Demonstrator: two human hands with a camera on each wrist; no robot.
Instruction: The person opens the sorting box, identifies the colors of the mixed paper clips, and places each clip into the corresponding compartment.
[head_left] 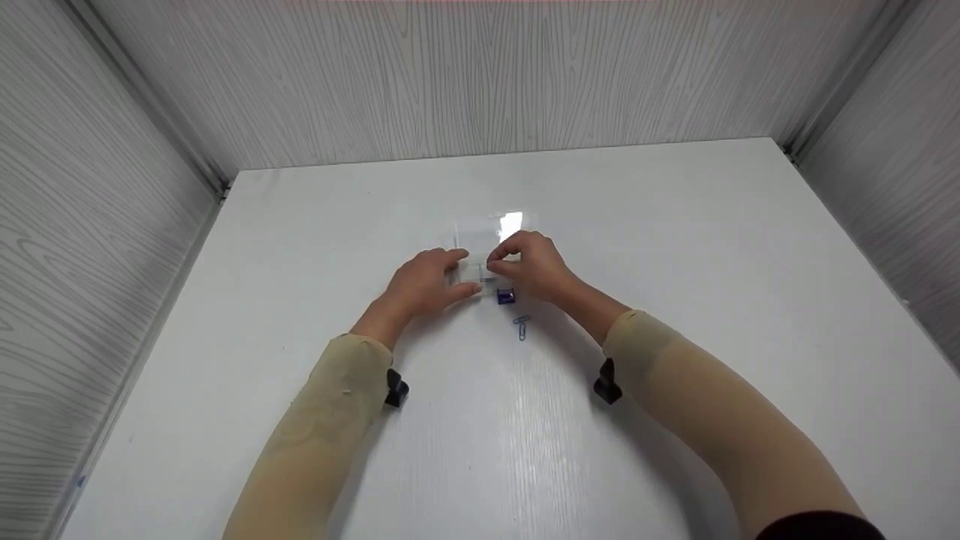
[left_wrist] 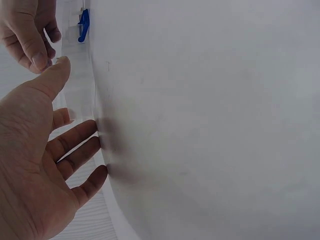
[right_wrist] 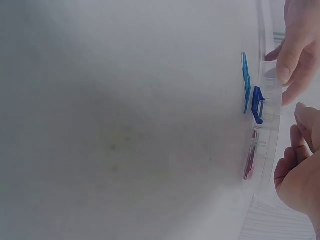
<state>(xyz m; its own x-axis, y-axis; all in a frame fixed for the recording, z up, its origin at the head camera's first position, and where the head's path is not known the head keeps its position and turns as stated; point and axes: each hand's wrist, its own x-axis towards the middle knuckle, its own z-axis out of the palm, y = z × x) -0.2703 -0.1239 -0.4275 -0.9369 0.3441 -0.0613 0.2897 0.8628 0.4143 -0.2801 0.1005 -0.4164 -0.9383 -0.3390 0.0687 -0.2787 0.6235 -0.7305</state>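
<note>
A clear plastic box [head_left: 471, 271] with low compartments lies on the table, its clear lid [head_left: 480, 234] folded back behind it. My left hand [head_left: 426, 283] holds the box's left end between thumb and index finger. In the left wrist view its other fingertips [left_wrist: 95, 142] rest on the table. Over the box, my right hand [head_left: 536, 264] has its thumb and index finger brought together; anything between them is hidden. At the box's near side is a small dark-blue clip [head_left: 506, 295]. Blue paper clips [head_left: 522, 330] lie nearer me. A reddish clip [right_wrist: 251, 160] shows at the box wall.
The white table [head_left: 480, 420] meets wood-grain panels [head_left: 480, 75] at the back and sides. Bright light reflects off the lid. A black wrist camera [head_left: 397, 388] sits on the left sleeve, another black wrist camera [head_left: 607, 382] on the right.
</note>
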